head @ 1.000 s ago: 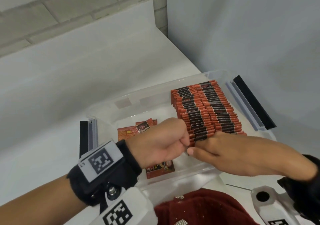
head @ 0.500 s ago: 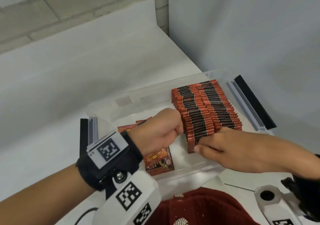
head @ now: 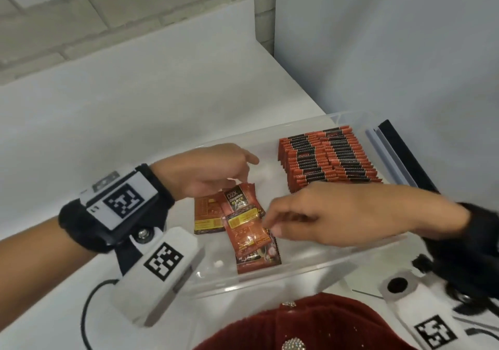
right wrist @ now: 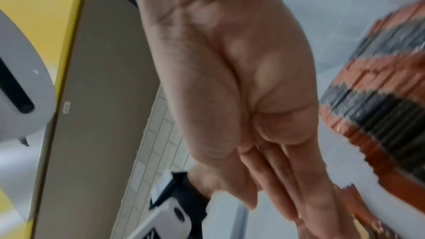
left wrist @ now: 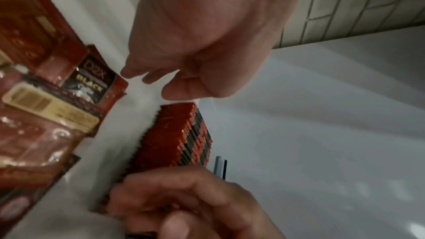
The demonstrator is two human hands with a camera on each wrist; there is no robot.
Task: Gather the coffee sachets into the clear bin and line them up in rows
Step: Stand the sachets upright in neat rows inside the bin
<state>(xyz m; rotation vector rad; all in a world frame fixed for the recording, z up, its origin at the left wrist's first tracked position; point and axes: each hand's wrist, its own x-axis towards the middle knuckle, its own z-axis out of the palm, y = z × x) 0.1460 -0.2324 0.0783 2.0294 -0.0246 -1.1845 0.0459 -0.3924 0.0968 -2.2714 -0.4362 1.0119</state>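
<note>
The clear bin point(head: 297, 271) holds two tight rows of red-and-black coffee sachets point(head: 329, 158) at its right end. A few loose sachets point(head: 243, 231) lie flat in its middle, one labelled D2X point(head: 237, 198). My left hand point(head: 243, 179) hangs over the D2X sachet, fingers loosely curled, tips at its top edge, holding nothing. In the left wrist view the left hand point(left wrist: 142, 77) is beside that sachet point(left wrist: 92, 83). My right hand point(head: 271, 226) reaches from the right and pinches a corner of the top loose sachet. The right wrist view is blurred, with the rows point(right wrist: 379, 97) on its right.
A grey and black lid strip point(head: 399, 155) lies along the bin's right end. The bin stands on a white table point(head: 135, 106) with a pale wall to the right. A dark red garment point(head: 310, 322) fills the bottom edge. A small white scrap point(head: 218, 263) lies in the bin.
Both hands have left the near end of the rows and moved left to the loose sachets. My left fist has loosened; my right hand now pinches the top loose sachet.
</note>
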